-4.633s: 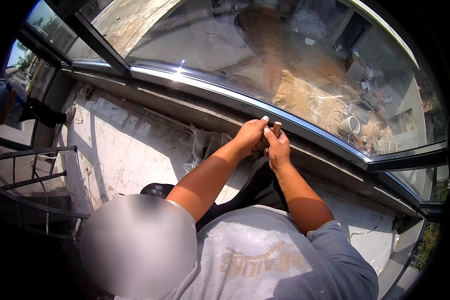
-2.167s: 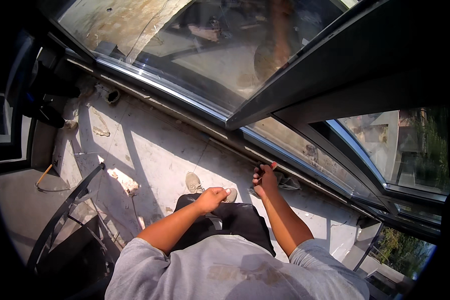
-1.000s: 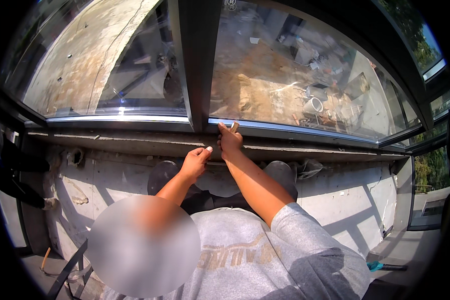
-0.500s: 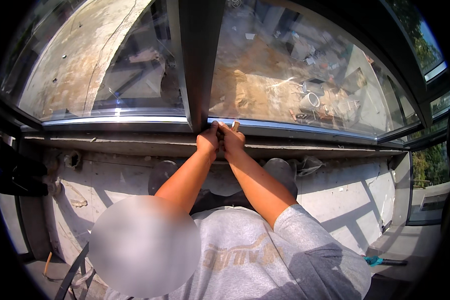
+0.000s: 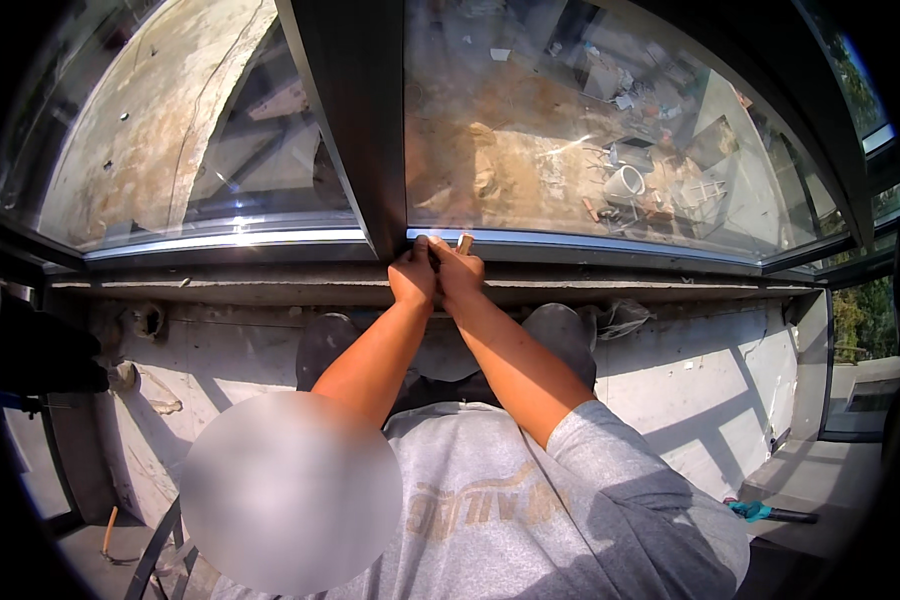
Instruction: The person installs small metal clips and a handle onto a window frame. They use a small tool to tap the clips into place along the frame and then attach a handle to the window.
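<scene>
Printed across chest of grey shirt (image 5: pixel 590 525): tan lettering (image 5: pixel 488 508), single row of large block capitals, seen upside down. On hem side of row, same tan: thin curved stroke (image 5: pixel 500 482), running alongside letters, set close to them. Broken up by folds in shirt, patchy in places; too distorted for sure reading of whole word. Beyond shirt, on glass, frames or floor: nothing legible.

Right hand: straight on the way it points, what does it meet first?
Probably the window's lower frame rail, just ahead of the right hand; depth is unclear, so they may already touch.
</scene>
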The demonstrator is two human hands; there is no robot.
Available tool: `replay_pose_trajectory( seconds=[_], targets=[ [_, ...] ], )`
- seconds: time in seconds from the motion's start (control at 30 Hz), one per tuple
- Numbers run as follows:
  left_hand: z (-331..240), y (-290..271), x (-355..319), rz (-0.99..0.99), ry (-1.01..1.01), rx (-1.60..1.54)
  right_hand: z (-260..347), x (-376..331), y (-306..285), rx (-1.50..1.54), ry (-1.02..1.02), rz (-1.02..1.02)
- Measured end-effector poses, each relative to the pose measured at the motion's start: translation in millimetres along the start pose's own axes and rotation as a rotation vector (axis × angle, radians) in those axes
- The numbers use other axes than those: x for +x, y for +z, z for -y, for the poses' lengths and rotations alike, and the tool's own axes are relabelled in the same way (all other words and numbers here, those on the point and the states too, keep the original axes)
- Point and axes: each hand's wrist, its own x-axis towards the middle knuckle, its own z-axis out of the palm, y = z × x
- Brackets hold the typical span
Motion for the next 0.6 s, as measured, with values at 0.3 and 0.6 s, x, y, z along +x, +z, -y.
replay_pose_trajectory(
  seconds=[0.3,0.6],
  targets=[
    [-35.7,-8.7,-14.2,0.173,-0.364,-0.265,9.0,-20.1,-34.0,-0.147,-0.034,0.368],
    [-34.5,-34.1,-21.2,0.287,-0.265,-0.206,-17.3,1.2,-29.1,-0.314,-0.245,0.347]
  ],
)
